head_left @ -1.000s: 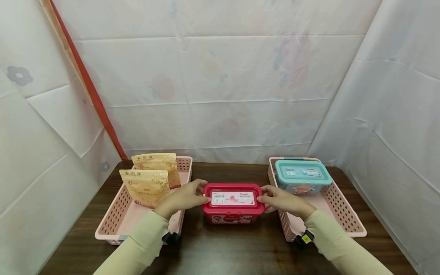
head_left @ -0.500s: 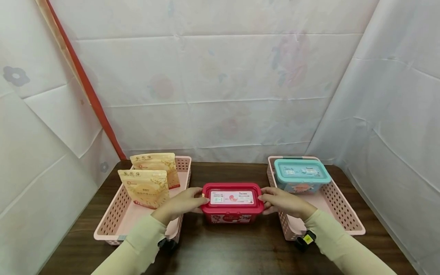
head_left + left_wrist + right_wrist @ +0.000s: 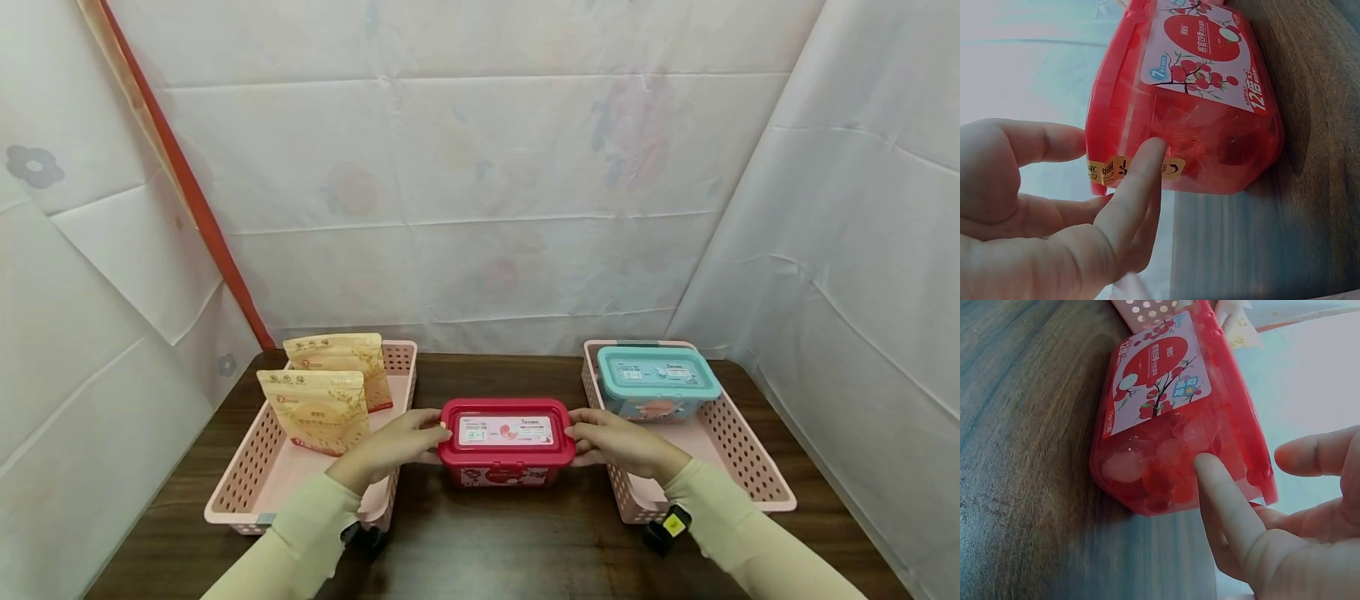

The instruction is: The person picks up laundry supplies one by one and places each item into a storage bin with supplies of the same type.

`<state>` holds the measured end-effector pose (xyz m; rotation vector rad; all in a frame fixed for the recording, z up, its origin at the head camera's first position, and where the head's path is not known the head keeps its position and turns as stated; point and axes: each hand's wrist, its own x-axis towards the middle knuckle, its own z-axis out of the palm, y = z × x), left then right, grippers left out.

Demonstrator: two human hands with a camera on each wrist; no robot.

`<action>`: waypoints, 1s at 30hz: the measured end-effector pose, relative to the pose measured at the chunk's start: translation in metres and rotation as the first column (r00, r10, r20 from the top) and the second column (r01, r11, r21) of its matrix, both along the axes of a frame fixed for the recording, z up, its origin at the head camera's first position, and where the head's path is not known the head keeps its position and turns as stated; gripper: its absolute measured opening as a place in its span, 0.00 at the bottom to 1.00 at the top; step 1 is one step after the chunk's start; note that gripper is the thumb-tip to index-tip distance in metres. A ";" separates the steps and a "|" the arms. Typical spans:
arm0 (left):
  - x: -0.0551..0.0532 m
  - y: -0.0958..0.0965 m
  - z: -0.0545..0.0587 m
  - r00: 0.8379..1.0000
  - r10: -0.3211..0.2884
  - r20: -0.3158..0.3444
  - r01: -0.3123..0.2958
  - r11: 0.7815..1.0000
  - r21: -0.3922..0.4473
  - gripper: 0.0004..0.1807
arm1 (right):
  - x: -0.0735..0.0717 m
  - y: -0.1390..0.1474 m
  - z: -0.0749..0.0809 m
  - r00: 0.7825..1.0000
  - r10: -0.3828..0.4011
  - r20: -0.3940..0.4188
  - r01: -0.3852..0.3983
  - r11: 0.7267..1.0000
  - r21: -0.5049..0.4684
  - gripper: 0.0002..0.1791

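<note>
A red lidded box of laundry pods (image 3: 506,442) stands upright on the dark wood table between both hands. Rounded pods show through its translucent wall in the right wrist view. My left hand (image 3: 397,446) grips its left end, thumb at the lid's edge and fingers (image 3: 1141,169) against the end wall below the rim. At the opposite end my right hand (image 3: 622,442) has the same hold, with a fingertip on the wall and the thumb (image 3: 1310,453) close by the lid. A yellow sticker (image 3: 1107,171) crosses the lid seam on the left end.
On the left, a pink perforated basket (image 3: 243,467) holds two yellow pouches (image 3: 318,412) standing up. Another pink basket (image 3: 750,462) on the right has a teal lidded box (image 3: 660,375) at its back. White sheeting (image 3: 480,208) encloses the table at the back and sides.
The left hand's fingers have come down from beside the lid's back corner to lower on the box's left end. Box and right hand stay nearly where they were.
</note>
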<state>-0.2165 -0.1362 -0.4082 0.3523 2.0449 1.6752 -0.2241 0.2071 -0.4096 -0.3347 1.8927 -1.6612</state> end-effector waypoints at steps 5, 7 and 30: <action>-0.001 -0.002 -0.001 1.000 -0.026 -0.002 0.026 0.999 0.030 0.32 | 0.001 0.000 0.000 1.000 -0.003 -0.007 0.003 1.000 -0.002 0.31; -0.002 -0.003 -0.002 0.999 -0.035 -0.003 0.035 0.999 0.041 0.31 | 0.000 -0.001 -0.001 1.000 -0.002 -0.007 0.002 1.000 -0.005 0.31; -0.002 -0.003 -0.007 1.000 -0.020 -0.001 0.020 0.997 0.081 0.29 | 0.003 -0.001 -0.002 0.999 0.003 -0.046 -0.004 1.000 -0.004 0.31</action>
